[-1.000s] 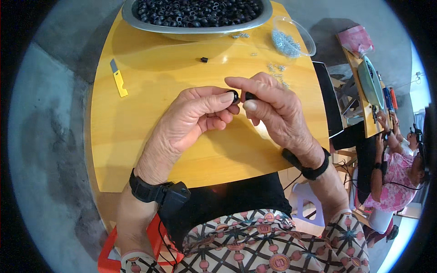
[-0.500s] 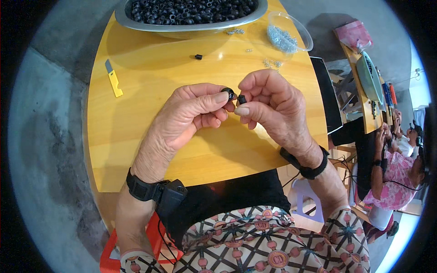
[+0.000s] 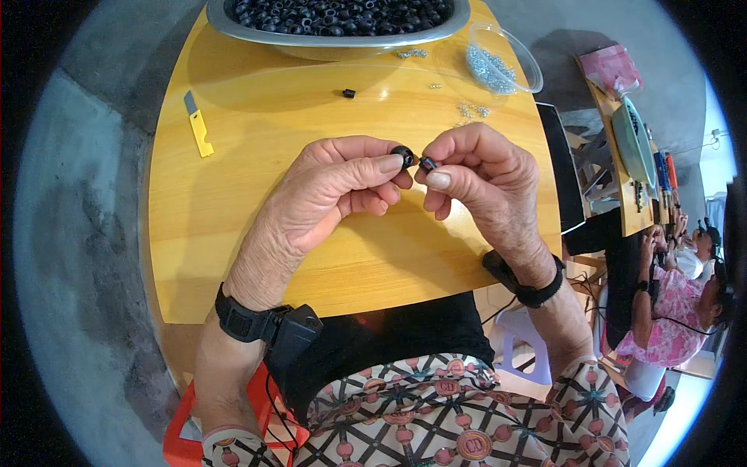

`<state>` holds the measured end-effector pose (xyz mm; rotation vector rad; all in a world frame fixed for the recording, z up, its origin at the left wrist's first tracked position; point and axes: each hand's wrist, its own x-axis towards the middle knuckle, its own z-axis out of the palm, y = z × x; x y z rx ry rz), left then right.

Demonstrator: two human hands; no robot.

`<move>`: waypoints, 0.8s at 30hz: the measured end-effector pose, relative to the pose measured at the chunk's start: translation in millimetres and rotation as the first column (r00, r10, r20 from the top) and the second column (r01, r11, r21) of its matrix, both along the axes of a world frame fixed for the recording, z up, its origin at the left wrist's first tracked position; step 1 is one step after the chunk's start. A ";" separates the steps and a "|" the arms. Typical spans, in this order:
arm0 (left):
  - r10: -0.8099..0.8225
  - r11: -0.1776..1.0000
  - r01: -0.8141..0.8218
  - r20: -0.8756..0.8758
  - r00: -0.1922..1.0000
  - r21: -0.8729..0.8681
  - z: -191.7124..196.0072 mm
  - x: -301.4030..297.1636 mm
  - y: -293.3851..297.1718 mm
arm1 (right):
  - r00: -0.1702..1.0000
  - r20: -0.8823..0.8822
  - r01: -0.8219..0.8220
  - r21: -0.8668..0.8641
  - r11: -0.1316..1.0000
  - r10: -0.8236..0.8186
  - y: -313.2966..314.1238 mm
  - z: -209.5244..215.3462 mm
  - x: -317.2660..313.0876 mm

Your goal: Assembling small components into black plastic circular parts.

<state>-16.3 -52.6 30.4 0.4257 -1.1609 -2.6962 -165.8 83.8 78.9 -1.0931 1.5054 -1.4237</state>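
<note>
Over the tabletop [image 3: 202, 233], the left hand [image 3: 338, 175] is pinching a round black cap [image 3: 403, 155], the right hand [image 3: 486, 175] a small black piece [image 3: 427, 164] just beside it. Lettering [image 3: 447, 387] is showing on the patterned shirt [image 3: 405, 424]; a metal basin [image 3: 334, 41] is standing beyond.

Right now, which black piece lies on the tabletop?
The piece right of the utility knife; others are in the metal basin, left hand or right hand.

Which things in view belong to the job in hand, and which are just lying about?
Apparently in the job:
round black piece, left hand
small black piece, right hand
basin of black pieces
probably silvery bits

Apparently lying about:
yellow cutter, untouched
pink bundle
</note>
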 end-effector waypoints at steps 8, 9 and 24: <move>-0.006 1.000 0.006 -0.026 1.000 0.002 2.9 -0.7 1.2 | 0.997 -0.063 0.030 -0.086 0.996 -0.036 -1.0 -3.5 2.3; 0.015 1.000 -0.015 0.005 1.000 -0.017 5.0 -0.8 2.8 | 0.997 -0.064 0.026 -0.085 0.996 -0.031 -1.1 -3.9 2.3; 0.046 0.988 -0.040 0.042 0.998 -0.151 7.9 -1.6 6.8 | 0.995 -0.091 0.036 0.003 0.999 -0.035 -0.9 0.0 4.0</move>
